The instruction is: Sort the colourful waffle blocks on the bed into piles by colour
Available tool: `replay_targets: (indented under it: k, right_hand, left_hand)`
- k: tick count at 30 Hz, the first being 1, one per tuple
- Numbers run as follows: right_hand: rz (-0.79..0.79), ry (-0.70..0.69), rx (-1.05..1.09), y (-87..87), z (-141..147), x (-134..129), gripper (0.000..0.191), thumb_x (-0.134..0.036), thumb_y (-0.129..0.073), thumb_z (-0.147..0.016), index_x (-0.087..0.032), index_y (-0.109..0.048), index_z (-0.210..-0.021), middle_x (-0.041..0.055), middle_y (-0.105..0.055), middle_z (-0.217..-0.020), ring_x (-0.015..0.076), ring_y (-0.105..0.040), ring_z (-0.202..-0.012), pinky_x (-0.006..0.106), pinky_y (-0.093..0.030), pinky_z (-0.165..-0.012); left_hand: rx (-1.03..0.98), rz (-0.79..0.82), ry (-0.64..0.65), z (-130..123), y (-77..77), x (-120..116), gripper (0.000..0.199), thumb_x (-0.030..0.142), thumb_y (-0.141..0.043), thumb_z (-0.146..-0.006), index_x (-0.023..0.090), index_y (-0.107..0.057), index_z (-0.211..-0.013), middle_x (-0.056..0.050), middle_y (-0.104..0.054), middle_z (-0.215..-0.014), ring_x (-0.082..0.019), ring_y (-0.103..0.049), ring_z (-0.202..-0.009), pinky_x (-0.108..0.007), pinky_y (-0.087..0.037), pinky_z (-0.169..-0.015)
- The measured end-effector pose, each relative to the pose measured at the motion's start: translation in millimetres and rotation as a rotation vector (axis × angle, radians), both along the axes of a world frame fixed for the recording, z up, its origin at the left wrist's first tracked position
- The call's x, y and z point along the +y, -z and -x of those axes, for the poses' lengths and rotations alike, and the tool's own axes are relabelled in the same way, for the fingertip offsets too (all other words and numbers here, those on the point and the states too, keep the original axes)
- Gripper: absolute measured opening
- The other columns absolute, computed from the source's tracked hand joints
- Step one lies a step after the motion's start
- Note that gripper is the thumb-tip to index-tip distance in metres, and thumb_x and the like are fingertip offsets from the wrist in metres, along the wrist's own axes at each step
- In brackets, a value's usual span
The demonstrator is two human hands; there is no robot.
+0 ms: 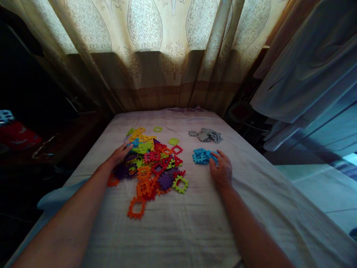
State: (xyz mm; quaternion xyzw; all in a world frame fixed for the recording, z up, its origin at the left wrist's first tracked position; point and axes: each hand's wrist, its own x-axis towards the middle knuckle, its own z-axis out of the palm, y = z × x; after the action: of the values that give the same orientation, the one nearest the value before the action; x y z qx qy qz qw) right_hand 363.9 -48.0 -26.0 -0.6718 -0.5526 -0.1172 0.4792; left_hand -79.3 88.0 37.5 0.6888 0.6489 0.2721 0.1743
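Observation:
A mixed pile of toothed plastic interlocking tiles, with orange tiles, purple tiles and yellow tiles among them, lies on the bed sheet. At its left side my left hand has its fingers closed at a blue tile. My right hand rests over the right edge of a small heap of blue tiles, its fingers apart and touching it. Behind that heap sits a group of grey tiles.
Single lime tiles lie beyond the pile, and an orange square frame lies nearest me. A patterned curtain hangs behind the bed. Clothes hang at right. Light blue cloth lies under my left forearm.

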Motion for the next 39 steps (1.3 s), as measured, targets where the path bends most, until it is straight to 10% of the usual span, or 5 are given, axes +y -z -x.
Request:
replay_targets:
  k: [13, 19, 25, 32, 39]
  right_hand:
    - [-0.023, -0.085, -0.023, -14.6, 11, -9, 0.029, -0.026, -0.052, -0.085, -0.02, -0.074, -0.101, 0.0129, -0.069, -0.115, 0.0265, -0.061, -0.11, 0.048, -0.047, -0.101]
    - [-0.086, -0.266, -0.081, -37.1, 49, -17, 0.025, -0.025, -0.052, -0.088, -0.02, -0.074, -0.099, 0.0108, -0.073, -0.109, 0.0247, -0.065, -0.105, 0.045, -0.049, -0.098]
    - [0.062, -0.538, -0.15, -60.9, 136, -39, 0.02, -0.024, -0.053, -0.092, -0.022, -0.072, -0.099, 0.0074, -0.075, -0.095, 0.0222, -0.067, -0.091, 0.037, -0.05, -0.087]
    - [0.322, -0.622, -0.221, -78.1, 213, -50, 0.029, -0.04, -0.067, -0.087, -0.021, -0.07, -0.109, 0.0091, -0.071, -0.109, 0.0256, -0.061, -0.104, 0.038, -0.045, -0.093]
    - [0.423, -0.574, -0.263, -72.3, 231, -53, 0.028, -0.043, -0.068, -0.086, -0.023, -0.071, -0.105, 0.0091, -0.068, -0.119, 0.0266, -0.058, -0.11, 0.041, -0.041, -0.095]
  left_hand:
    - [-0.464, -0.026, 0.361, -75, -26.6, -111, 0.068, 0.073, -0.063, -0.075, 0.023, -0.071, -0.12, -0.009, -0.062, -0.139, -0.031, -0.048, -0.138, -0.045, -0.03, -0.12]
    - [-0.832, -0.049, 0.117, -44, -10.5, -144, 0.067, 0.067, -0.063, -0.078, 0.014, -0.069, -0.118, -0.014, -0.073, -0.117, -0.029, -0.064, -0.116, -0.044, -0.046, -0.107]
    - [-0.613, -0.212, -0.224, -15, 19.0, -169, 0.048, 0.057, -0.059, -0.08, 0.017, -0.072, -0.105, -0.008, -0.075, -0.102, -0.025, -0.069, -0.101, -0.039, -0.053, -0.095]
    - [-0.392, -0.277, -0.154, -23, 26.4, -171, 0.037, 0.043, -0.055, -0.084, 0.02, -0.071, -0.108, -0.008, -0.075, -0.107, -0.023, -0.069, -0.099, -0.038, -0.054, -0.094]
    - [-0.382, -0.286, -0.158, -26, 26.2, -169, 0.035, 0.041, -0.053, -0.082, 0.021, -0.071, -0.104, -0.006, -0.076, -0.104, -0.021, -0.07, -0.092, -0.036, -0.055, -0.088]
